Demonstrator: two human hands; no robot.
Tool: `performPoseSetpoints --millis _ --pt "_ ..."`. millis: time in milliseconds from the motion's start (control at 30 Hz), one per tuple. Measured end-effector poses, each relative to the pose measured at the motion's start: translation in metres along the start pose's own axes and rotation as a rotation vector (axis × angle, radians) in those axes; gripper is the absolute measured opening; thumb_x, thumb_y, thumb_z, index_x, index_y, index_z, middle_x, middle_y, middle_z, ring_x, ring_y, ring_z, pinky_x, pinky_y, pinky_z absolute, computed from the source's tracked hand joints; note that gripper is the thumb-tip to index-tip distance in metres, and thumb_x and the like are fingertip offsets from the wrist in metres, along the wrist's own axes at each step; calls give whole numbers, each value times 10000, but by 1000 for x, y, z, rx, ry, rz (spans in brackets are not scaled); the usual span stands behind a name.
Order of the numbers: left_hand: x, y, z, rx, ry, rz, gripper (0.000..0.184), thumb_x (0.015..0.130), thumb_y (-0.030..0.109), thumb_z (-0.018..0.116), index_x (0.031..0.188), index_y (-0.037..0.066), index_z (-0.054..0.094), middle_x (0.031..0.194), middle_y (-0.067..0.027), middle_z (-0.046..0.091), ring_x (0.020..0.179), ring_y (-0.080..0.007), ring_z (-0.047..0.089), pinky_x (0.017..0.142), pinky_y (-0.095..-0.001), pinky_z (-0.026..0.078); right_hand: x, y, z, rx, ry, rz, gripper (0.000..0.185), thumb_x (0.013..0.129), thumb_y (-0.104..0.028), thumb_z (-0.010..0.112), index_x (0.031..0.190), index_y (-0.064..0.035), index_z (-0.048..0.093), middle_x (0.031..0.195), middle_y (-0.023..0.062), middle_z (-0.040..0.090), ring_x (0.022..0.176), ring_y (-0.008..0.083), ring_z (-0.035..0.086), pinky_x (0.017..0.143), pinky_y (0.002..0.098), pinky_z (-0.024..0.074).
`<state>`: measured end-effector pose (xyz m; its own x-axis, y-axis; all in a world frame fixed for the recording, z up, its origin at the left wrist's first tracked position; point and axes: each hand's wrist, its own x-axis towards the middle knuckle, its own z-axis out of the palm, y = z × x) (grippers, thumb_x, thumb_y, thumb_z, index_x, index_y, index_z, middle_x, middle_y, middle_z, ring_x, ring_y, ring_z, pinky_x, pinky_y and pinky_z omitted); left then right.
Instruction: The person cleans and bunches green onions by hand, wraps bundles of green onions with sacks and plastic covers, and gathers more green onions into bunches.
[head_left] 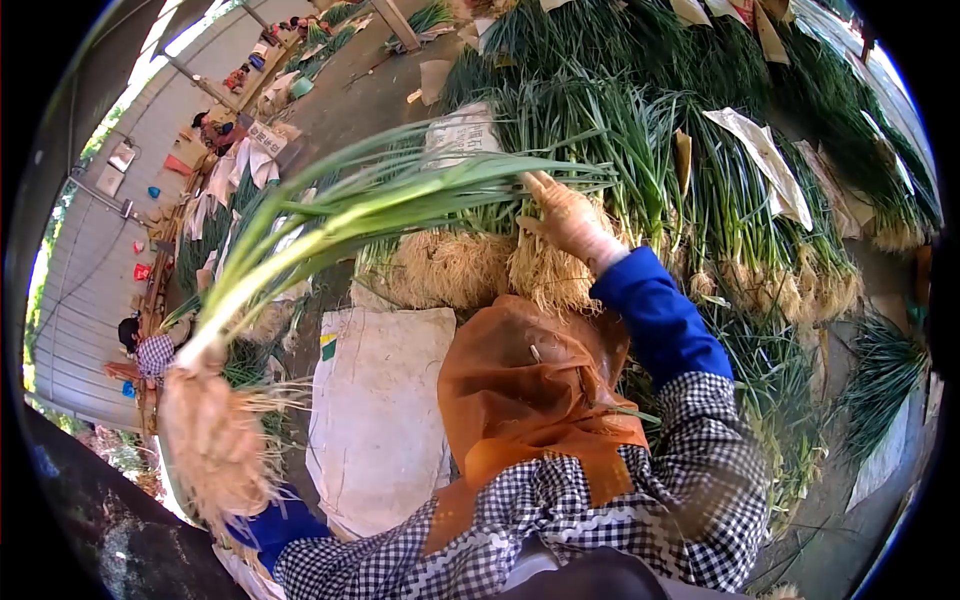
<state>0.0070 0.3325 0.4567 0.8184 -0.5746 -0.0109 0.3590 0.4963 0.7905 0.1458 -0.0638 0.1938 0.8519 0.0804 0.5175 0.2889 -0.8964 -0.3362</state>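
My left hand (pixel 212 425), at the lower left, is closed round the root end of a bunch of green onions (pixel 330 222). Pale roots hang about its fingers. The white stems rise from that hand and the long green leaves bend over to the right. My right hand (pixel 572 218) reaches forward to the leaf ends, its fingertips at their lower edge and its thumb held apart below. Behind that hand stand bundled green onions (pixel 455 268) with thick, tangled straw-coloured roots.
A white sack (pixel 380 400) lies in front of me, left of my orange apron (pixel 535 380). More rows of green onions (pixel 740 260) fill the right and back, with white sacking (pixel 765 165) among them. Another person (pixel 155 350) sits at the far left.
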Motion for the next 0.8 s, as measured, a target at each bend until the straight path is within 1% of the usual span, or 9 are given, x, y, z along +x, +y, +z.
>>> performPoseSetpoints --millis 133,267,333,467,500,567,633,667,800 --pt "-12 57 -7 321 -52 315 404 966 206 301 1291 -32 324 743 -53 477 404 -40 366 336 -164 319 -36 50 58 53 23 303 626 804 -321 621 1295 -38 355 1250 199 454 1050 312 539 876 372 456" --pt "-3 106 -30 541 27 604 489 897 63 387 1366 1 264 1048 -85 540 627 -18 436 512 -133 384 -93 41 89 578 -60 296 304 835 -294 612 1027 -58 615 1050 136 619 1025 243 575 883 322 454" --pt "37 107 -17 1494 522 984 501 898 61 387 1378 7 254 1206 -114 498 655 -40 437 542 -146 387 -105 36 63 576 -26 326 278 841 -279 607 1033 -79 622 1063 122 618 1028 228 575 881 314 456" --pt "119 122 -5 876 609 1046 485 897 1 363 1375 26 284 1246 -74 501 567 -9 396 437 -147 364 -112 88 33 619 67 851 243 871 -260 567 1068 -130 624 1042 57 642 921 153 612 806 259 490" --pt "130 160 -43 789 118 720 479 911 50 363 1379 16 267 1246 -103 488 603 -41 395 482 -165 376 -116 117 46 465 214 880 260 881 -288 548 1057 -112 623 987 46 661 854 158 632 766 254 501" --pt "159 129 -46 873 -29 568 476 934 116 368 1384 15 251 1138 -105 516 590 -51 359 472 -167 343 -101 131 15 98 -255 890 412 864 -428 519 1043 -71 621 999 122 647 937 237 610 851 321 453" --pt "198 15 -1 755 372 663 461 958 176 378 1382 35 266 728 32 476 467 2 252 363 -145 205 -105 164 43 -91 -544 801 540 832 -543 482 993 -52 637 953 151 648 933 303 601 885 384 422" --pt "214 -10 -34 574 288 546 458 955 186 400 1373 38 288 604 96 305 430 1 226 361 -149 203 -108 181 57 -77 -684 713 536 841 -531 467 968 -43 648 945 166 646 940 305 599 865 383 433" --pt "226 -193 -92 308 167 294 506 857 130 563 1327 71 385 840 45 492 609 -21 396 492 -155 356 -129 163 25 492 -53 890 414 825 -402 581 906 0 638 852 127 659 854 220 613 787 335 462"
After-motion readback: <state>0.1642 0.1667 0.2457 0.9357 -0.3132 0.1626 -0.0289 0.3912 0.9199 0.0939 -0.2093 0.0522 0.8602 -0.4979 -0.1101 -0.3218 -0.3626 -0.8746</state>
